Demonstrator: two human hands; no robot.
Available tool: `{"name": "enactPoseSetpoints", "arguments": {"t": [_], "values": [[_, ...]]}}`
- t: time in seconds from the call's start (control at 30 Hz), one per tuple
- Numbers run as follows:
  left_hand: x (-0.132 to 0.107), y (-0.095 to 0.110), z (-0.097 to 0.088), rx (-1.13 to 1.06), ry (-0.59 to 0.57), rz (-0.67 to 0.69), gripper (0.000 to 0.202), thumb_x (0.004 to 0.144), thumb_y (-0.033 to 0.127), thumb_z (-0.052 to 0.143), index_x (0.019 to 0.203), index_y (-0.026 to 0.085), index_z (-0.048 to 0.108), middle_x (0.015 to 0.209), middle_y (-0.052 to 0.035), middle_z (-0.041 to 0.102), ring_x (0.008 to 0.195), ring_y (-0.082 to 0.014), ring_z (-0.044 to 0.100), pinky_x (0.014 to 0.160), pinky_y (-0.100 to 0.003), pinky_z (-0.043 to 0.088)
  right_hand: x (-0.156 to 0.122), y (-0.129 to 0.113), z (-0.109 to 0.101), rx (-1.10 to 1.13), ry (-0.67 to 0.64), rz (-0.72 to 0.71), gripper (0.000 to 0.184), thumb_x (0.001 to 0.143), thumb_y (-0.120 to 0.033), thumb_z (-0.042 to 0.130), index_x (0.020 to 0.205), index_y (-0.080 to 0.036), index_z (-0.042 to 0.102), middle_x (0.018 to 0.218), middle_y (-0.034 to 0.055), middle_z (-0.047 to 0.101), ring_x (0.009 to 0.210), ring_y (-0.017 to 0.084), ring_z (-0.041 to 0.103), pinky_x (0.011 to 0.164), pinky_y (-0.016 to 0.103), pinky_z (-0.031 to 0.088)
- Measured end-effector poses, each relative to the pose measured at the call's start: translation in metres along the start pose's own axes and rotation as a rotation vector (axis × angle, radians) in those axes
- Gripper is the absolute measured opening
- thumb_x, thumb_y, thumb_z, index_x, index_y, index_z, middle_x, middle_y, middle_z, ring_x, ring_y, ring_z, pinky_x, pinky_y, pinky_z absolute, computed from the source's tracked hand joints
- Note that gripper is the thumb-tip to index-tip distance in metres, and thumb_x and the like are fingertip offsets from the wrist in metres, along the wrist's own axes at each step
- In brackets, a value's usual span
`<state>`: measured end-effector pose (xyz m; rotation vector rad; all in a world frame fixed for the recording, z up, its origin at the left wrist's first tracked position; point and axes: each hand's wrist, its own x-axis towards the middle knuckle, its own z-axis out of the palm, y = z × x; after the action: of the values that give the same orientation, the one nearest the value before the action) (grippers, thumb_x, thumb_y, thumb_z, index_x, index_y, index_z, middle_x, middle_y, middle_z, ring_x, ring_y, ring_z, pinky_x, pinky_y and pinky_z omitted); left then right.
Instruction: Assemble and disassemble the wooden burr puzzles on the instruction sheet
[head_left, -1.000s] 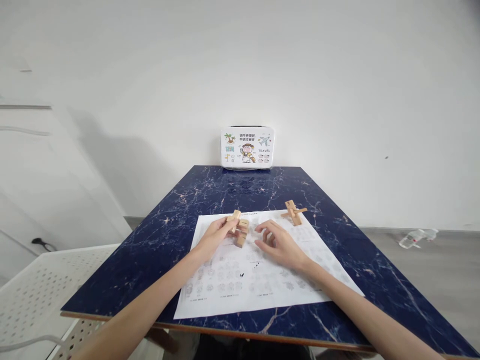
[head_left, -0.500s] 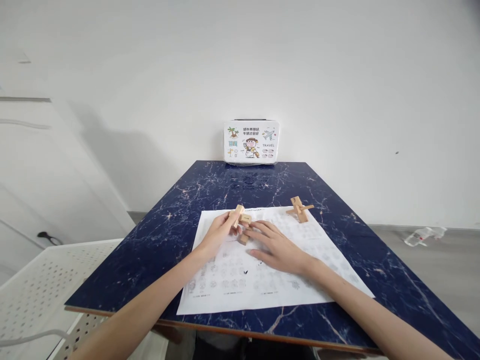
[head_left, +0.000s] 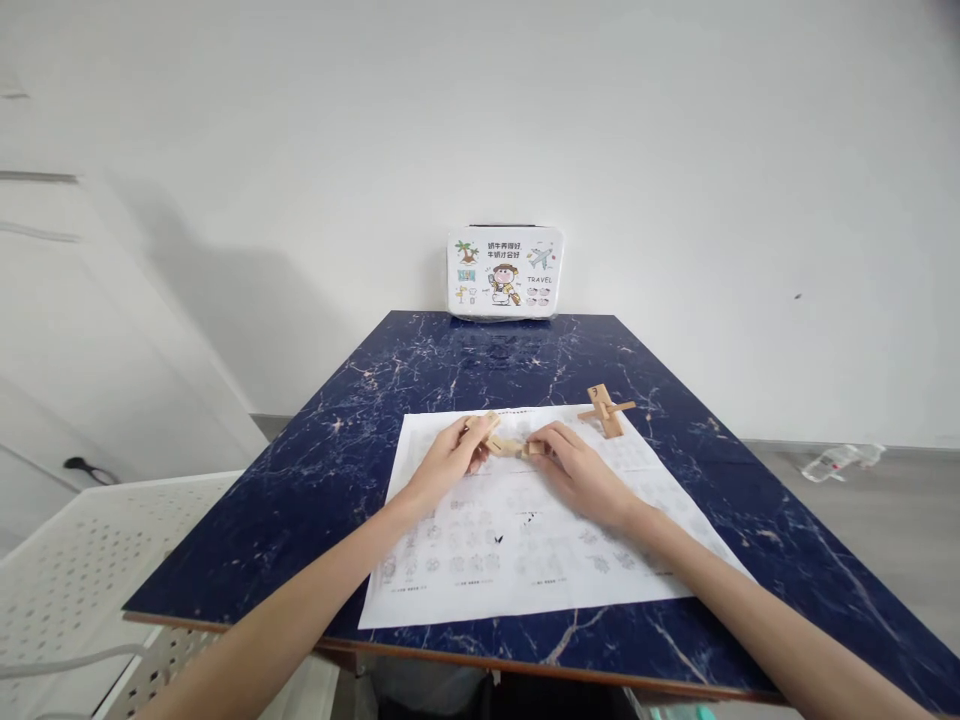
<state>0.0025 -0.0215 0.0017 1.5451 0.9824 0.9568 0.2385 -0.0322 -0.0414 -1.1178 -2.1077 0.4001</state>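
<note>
Since the earlier frame, the right hand [head_left: 581, 475] has drawn its spread fingers into a pinch on a small wooden block [head_left: 535, 449], just right of the marked wooden pieces [head_left: 499, 445] clamped in the left hand [head_left: 442, 465]; blur hides whether these touch. All are over the printed sheet [head_left: 517, 595], near its far edge. A wooden cross [head_left: 609, 415] lies at its far right corner; the marbled counter [head_left: 315, 500] stretches beyond to a white cartoon case [head_left: 505, 272]. Both arms [head_left: 322, 580] slant inward across the near edge.
</note>
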Motion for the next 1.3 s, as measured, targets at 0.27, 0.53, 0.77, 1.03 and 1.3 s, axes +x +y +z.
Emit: {"name": "enactPoseSetpoints", "arguments": {"t": [0.27, 0.53, 0.77, 1.03, 1.3], "values": [[-0.001, -0.009, 0.005, 0.148, -0.039, 0.065, 0.045, 0.101, 0.058, 0.054, 0.127, 0.021, 0.053, 0.08, -0.0009, 0.062, 0.067, -0.0156, 0.055, 0.064, -0.029, 0.044, 0.0, -0.007, -0.005, 0.082, 0.022, 0.091, 0.022, 0.107, -0.036, 0.042, 0.122, -0.024, 0.054, 0.099, 0.0088, 0.072, 0.089, 0.027, 0.068, 0.08, 0.041, 0.052], [0.0, -0.015, 0.006, 0.308, -0.061, 0.166, 0.038, 0.103, 0.051, 0.051, 0.128, 0.023, 0.055, 0.089, -0.0046, 0.07, 0.074, -0.02, 0.063, 0.067, -0.03, 0.045, -0.001, -0.011, -0.001, 0.028, 0.079, 0.11, 0.029, 0.105, -0.046, 0.046, 0.119, -0.023, 0.056, 0.088, 0.008, 0.072, 0.073, 0.025, 0.065, 0.07, 0.038, 0.049], [-0.001, -0.008, 0.01, 0.363, -0.077, 0.197, 0.043, 0.103, 0.05, 0.051, 0.135, 0.023, 0.061, 0.073, -0.0003, 0.063, 0.059, -0.0157, 0.051, 0.057, -0.027, 0.039, -0.002, -0.009, 0.0, -0.052, 0.089, 0.07, 0.029, 0.105, -0.05, 0.048, 0.109, -0.023, 0.059, 0.086, 0.0069, 0.074, 0.068, 0.023, 0.067, 0.064, 0.033, 0.046], [0.0, -0.01, 0.011, 0.383, -0.053, 0.198, 0.046, 0.104, 0.05, 0.049, 0.14, 0.024, 0.061, 0.069, 0.0008, 0.056, 0.058, -0.0157, 0.044, 0.057, -0.028, 0.032, -0.004, -0.006, -0.001, -0.107, 0.041, 0.042, 0.026, 0.105, -0.046, 0.049, 0.113, -0.024, 0.059, 0.09, 0.0084, 0.076, 0.068, 0.024, 0.069, 0.063, 0.032, 0.046], [0.0, -0.01, 0.012, 0.469, -0.088, 0.199, 0.049, 0.107, 0.052, 0.042, 0.142, 0.023, 0.059, 0.074, -0.0014, 0.063, 0.057, -0.0162, 0.047, 0.055, -0.028, 0.033, -0.006, -0.007, -0.003, -0.17, -0.001, 0.028, 0.021, 0.104, -0.038, 0.05, 0.115, -0.024, 0.062, 0.093, 0.0098, 0.078, 0.07, 0.026, 0.07, 0.063, 0.033, 0.046]]}}
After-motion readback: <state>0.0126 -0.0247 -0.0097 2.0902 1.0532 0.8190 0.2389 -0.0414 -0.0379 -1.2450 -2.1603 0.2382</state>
